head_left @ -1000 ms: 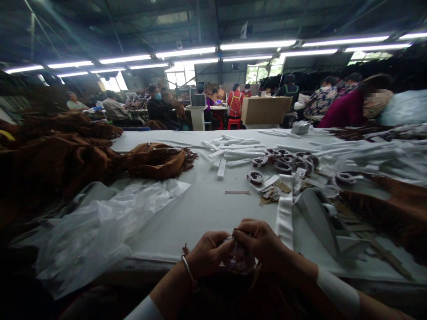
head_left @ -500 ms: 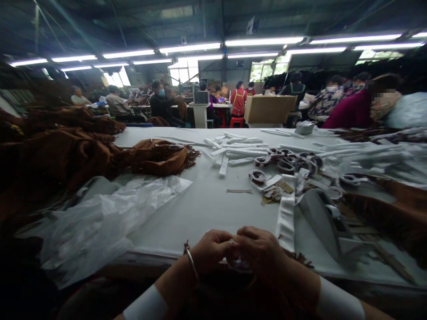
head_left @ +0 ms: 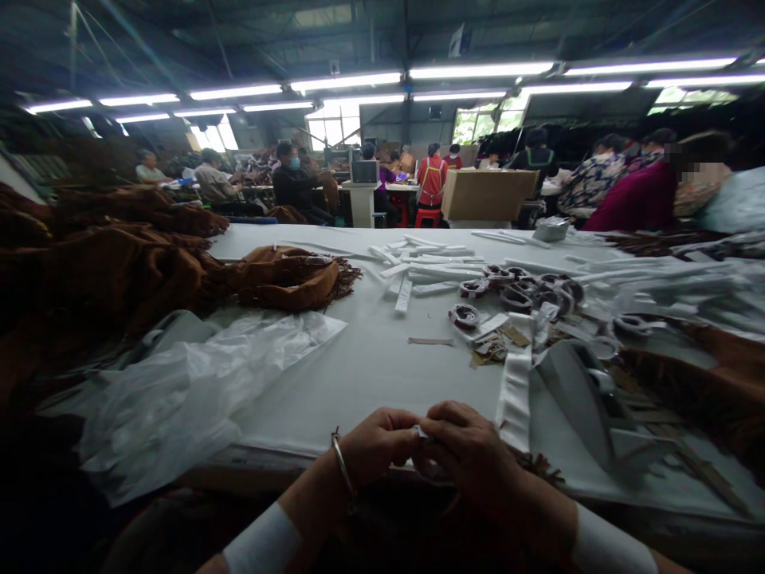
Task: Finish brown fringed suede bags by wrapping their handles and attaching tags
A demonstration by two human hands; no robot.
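Note:
Both my hands meet at the table's near edge around a small plastic-wrapped coil (head_left: 431,469), largely hidden by the fingers. My left hand (head_left: 378,446), with a bangle at its wrist, pinches a whitish bit of the wrapping between thumb and fingers. My right hand (head_left: 472,450) curls over the coil from the other side, its fingertips meeting those of the left. Farther up the table, similar dark wrapped coils (head_left: 515,296) lie in a heap. A flat white strip (head_left: 515,391) runs just beyond my right hand.
On the left lie a clear plastic bag (head_left: 179,391) and brown fringed cloth (head_left: 292,277). Grey tape dispensers stand on both sides, the right one (head_left: 577,391) near small brown tags (head_left: 488,348). White strips (head_left: 427,267) are spread farther back. Several people sit beyond the table.
The fingertips have shifted slightly on the coil, and more of the whitish wrapping shows between them. Both hands keep their hold; the view has moved a little.

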